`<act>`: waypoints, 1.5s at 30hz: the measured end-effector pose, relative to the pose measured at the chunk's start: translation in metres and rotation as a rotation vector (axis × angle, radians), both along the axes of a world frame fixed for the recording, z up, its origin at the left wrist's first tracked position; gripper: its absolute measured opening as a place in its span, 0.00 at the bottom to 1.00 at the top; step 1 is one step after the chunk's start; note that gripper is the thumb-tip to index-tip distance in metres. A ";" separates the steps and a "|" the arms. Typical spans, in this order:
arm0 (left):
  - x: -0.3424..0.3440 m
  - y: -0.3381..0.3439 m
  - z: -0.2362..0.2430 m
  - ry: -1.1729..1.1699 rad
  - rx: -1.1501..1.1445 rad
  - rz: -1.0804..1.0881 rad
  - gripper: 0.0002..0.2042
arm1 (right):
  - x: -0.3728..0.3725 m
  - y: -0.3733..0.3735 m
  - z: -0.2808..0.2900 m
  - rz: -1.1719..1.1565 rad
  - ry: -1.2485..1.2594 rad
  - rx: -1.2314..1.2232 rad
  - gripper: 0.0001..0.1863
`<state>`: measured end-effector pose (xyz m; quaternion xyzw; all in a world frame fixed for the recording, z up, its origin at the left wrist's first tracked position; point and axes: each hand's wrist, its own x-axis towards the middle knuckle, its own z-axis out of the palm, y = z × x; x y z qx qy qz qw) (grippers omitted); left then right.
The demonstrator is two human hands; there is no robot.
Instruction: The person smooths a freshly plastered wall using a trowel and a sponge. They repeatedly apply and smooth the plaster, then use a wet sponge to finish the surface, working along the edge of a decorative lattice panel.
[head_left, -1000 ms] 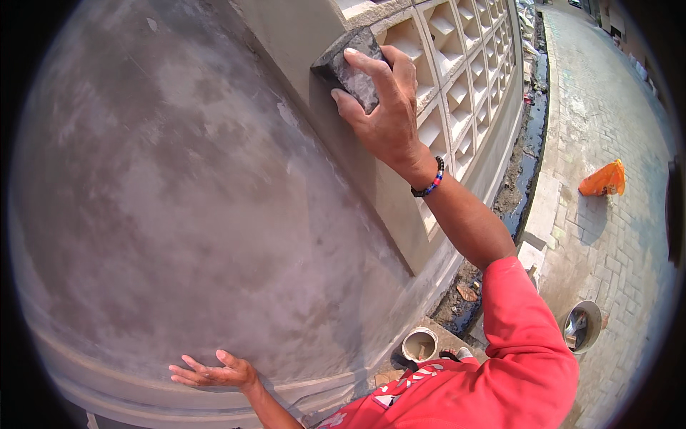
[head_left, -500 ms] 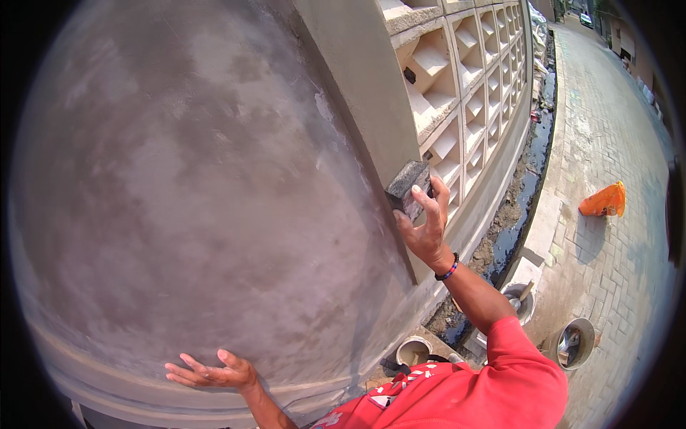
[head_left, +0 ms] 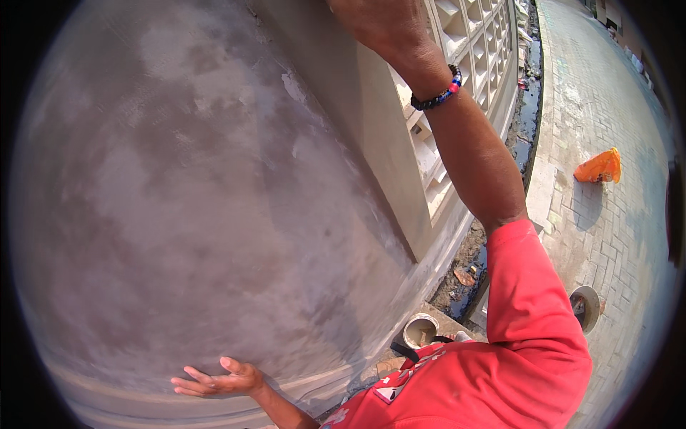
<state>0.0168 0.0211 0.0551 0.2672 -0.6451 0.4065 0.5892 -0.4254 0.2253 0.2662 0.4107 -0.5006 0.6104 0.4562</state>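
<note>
My right arm stretches up along the raised plaster edge point(head_left: 371, 150) of the wall. Only the back of my right hand point(head_left: 386, 28) shows at the top rim; its fingers are cut off, so what it holds cannot be seen. A beaded bracelet point(head_left: 444, 93) circles that wrist. Low on the left, my left hand point(head_left: 221, 379) is empty, palm turned up and fingers spread, close to the patchy grey plastered wall point(head_left: 193, 214). The dark block seen earlier is out of view.
Pale openwork blocks point(head_left: 486, 43) fill the wall panel right of the edge. A wet drainage ditch point(head_left: 525, 121) runs alongside. One bucket point(head_left: 421, 331) stands by my body; another bucket point(head_left: 587, 307) and an orange bag point(head_left: 599, 166) are on the paved lane point(head_left: 614, 236).
My right hand has risen from the lower part of the plaster edge to the top of the view, taking the dark block out of sight. My left hand stays low, nearly unmoved.
</note>
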 end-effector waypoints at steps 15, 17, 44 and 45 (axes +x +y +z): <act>0.005 -0.007 0.002 -0.023 -0.028 -0.019 0.29 | 0.043 -0.008 -0.193 -0.137 -0.168 -0.009 0.37; 0.006 -0.005 0.002 -0.023 -0.019 0.006 0.29 | 0.049 -0.012 -0.200 -0.117 -0.115 0.006 0.37; -0.001 0.005 0.004 0.010 0.070 0.016 0.29 | 0.027 -0.007 -0.137 -0.156 0.152 0.042 0.38; -0.001 0.005 0.004 0.013 0.068 0.015 0.29 | 0.021 -0.008 -0.124 -0.172 0.170 0.038 0.38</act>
